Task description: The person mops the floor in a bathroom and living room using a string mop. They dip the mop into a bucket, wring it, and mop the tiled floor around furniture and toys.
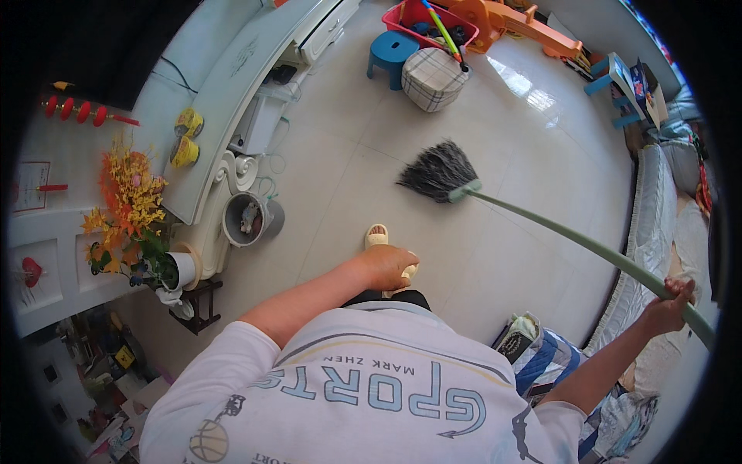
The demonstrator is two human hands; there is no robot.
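Observation:
My right hand (666,307) grips the pale green handle of a broom (556,223) at the right. The handle slants up and to the left to a green plastic head with dark grey bristles (442,171), which rest on the tiled floor. My left hand (387,268) hangs in front of my waist and holds nothing that shows. Its thumb and fingers are bent and stand a little apart. Below it are my cream slippers (377,234), one partly hidden by the hand.
At left, a grey waste bin (255,219) stands by a long white cabinet (249,69) and a potted artificial plant (130,214). Ahead are a blue stool (394,52), a plaid ottoman (435,78) and a red tub (397,16). A covered sofa (649,209) lines the right.

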